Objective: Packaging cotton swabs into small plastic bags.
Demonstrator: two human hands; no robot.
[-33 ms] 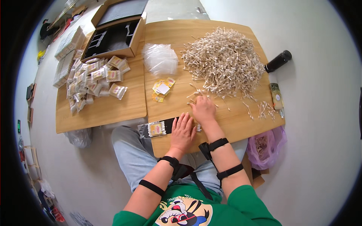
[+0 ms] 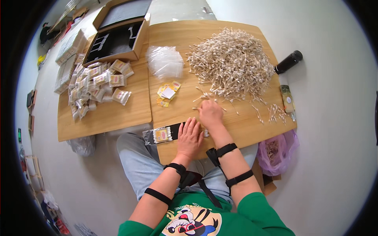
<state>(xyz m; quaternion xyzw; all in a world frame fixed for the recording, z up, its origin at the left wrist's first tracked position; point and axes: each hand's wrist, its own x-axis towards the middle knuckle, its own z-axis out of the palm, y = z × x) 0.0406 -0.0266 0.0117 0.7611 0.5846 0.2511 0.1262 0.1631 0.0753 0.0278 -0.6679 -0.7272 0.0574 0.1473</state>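
My left hand (image 2: 189, 135) lies flat, fingers stretched out, over a black strip (image 2: 176, 131) at the table's near edge. Cotton swabs (image 2: 204, 132) in a row show just right of its fingers. Left of it, a clear bag (image 2: 161, 135) with swabs and a yellow card rests on the strip's end. My right hand (image 2: 211, 114) is closed with bent fingers at the near side of a big heap of cotton swabs (image 2: 232, 65). A swab (image 2: 196, 108) pokes out left of its fingertips; the rest of its grip is hidden.
Beyond my hands lie yellow cards (image 2: 167, 93) and empty clear bags (image 2: 164, 62). Filled swab packs (image 2: 96, 84) are piled at left beside an open cardboard box (image 2: 136, 49). A black bottle (image 2: 289, 62) and a phone (image 2: 287, 99) sit by the right edge. A purple bag (image 2: 278, 153) hangs below.
My right hand has drawn its fingers in slightly at the loose swabs. The left hand stays in place; the whole view has shifted a little.
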